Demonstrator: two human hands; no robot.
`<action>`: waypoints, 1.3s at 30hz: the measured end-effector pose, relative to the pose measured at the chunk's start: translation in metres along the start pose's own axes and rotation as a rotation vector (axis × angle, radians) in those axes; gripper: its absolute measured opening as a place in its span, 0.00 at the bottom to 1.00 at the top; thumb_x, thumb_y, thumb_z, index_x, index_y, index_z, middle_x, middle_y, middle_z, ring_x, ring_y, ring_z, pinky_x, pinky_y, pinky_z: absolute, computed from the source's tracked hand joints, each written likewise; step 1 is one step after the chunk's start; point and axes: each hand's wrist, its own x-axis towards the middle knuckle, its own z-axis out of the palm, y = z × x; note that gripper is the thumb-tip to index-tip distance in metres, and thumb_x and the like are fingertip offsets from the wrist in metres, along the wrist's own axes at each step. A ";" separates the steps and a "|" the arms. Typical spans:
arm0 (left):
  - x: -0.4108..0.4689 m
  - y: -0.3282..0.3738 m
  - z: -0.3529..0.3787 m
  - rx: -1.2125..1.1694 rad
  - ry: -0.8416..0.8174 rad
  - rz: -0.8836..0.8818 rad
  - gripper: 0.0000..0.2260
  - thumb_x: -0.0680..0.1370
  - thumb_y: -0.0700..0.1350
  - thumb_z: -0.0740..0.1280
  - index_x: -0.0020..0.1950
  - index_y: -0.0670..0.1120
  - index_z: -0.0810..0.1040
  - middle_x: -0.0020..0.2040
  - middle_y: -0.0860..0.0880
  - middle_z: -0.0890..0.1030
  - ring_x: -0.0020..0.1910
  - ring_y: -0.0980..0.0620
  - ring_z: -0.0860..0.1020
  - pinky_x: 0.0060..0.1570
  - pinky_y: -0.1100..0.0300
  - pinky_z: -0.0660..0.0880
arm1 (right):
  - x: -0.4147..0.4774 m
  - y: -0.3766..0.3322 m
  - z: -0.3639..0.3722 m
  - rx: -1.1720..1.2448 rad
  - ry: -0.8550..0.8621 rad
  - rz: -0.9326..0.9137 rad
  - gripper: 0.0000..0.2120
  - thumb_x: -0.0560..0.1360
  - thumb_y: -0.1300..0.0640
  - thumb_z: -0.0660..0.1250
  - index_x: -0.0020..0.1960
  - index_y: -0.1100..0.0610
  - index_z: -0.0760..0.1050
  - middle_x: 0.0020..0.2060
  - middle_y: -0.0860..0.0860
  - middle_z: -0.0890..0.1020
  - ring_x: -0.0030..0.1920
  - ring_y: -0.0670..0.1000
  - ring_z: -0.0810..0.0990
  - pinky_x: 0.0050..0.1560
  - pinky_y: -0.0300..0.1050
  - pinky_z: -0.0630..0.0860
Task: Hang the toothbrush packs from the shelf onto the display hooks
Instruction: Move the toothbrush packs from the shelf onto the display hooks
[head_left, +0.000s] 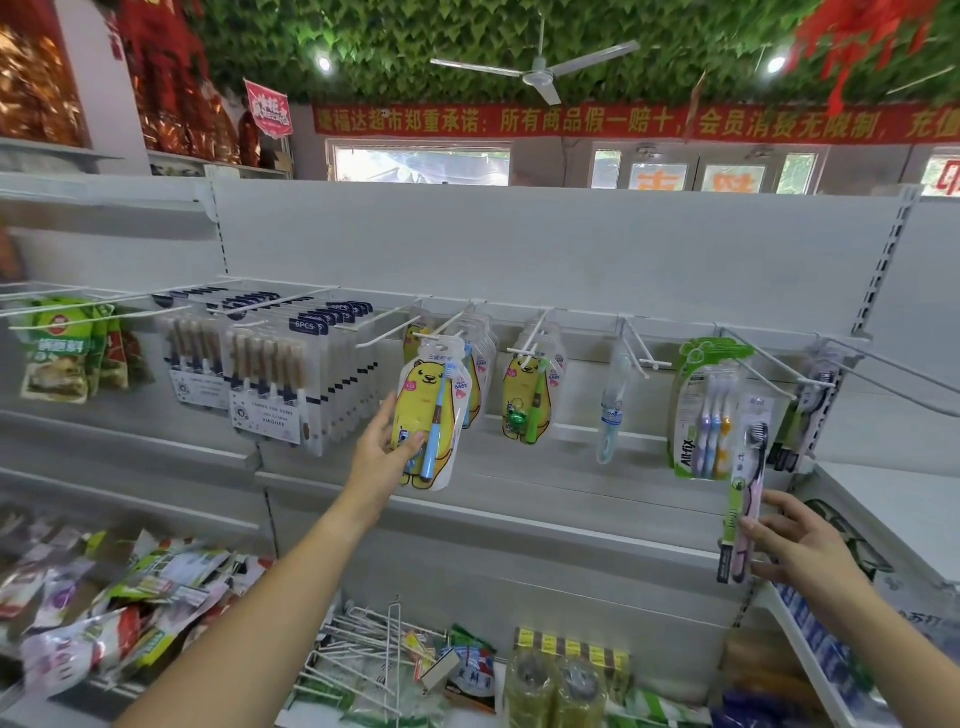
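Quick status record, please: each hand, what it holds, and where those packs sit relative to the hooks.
left hand: grips the bear toothbrush pack at its lower part
bear pack top: at the tip of a hook; threaded or not, cannot tell
right hand: pinches the slim toothbrush pack near its bottom
slim pack top: raised beside the hanging All-fix pack, not clearly on any hook

The bear-shaped pack was yellow, its toothbrush blue. The slim pack showed pink and black, with green down one edge. The hooks and shelf were white.
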 end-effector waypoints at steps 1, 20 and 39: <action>0.002 0.003 0.002 0.020 -0.010 0.014 0.30 0.81 0.37 0.68 0.80 0.53 0.64 0.61 0.57 0.81 0.60 0.55 0.81 0.53 0.58 0.82 | 0.000 -0.002 0.001 0.001 0.016 0.001 0.50 0.37 0.26 0.80 0.55 0.47 0.78 0.41 0.54 0.87 0.40 0.54 0.87 0.35 0.49 0.84; 0.057 -0.020 0.029 0.297 -0.021 0.017 0.30 0.82 0.43 0.67 0.81 0.57 0.59 0.69 0.47 0.77 0.66 0.42 0.77 0.64 0.42 0.74 | 0.001 0.006 -0.032 -0.037 0.060 -0.035 0.13 0.78 0.62 0.71 0.61 0.53 0.77 0.48 0.63 0.83 0.50 0.61 0.85 0.51 0.62 0.83; 0.062 -0.011 0.036 0.323 -0.027 0.008 0.28 0.83 0.38 0.66 0.80 0.55 0.62 0.65 0.46 0.78 0.63 0.40 0.77 0.60 0.43 0.72 | -0.012 0.023 -0.108 0.050 0.203 -0.003 0.10 0.79 0.65 0.69 0.60 0.57 0.78 0.52 0.69 0.81 0.50 0.67 0.83 0.49 0.66 0.83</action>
